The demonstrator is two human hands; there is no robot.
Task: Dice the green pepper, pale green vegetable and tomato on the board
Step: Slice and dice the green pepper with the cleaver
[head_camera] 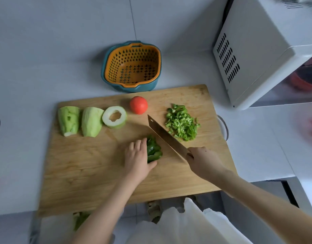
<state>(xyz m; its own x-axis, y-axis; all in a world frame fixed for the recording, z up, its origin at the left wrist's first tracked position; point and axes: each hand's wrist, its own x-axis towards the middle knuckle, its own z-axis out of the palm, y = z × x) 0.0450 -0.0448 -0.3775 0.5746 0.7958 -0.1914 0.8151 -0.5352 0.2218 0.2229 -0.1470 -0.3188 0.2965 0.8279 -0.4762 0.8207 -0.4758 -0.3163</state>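
While my left hand [136, 155] clamps the green pepper strips [153, 149], my right hand [202, 161] grips the knife [166, 136], blade just right of them.

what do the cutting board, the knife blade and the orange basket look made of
Rectangular tan cutting board: probably wood or bamboo, matt, grain lines showing. Broad knife blade: apparently metal, dull grey-brown sheen. Orange perforated basket: likely moulded plastic, smooth, uniform colour, neat punched holes.

3 pale green vegetable pieces [91, 121], 1 tomato [138, 105], 1 knife [166, 136].
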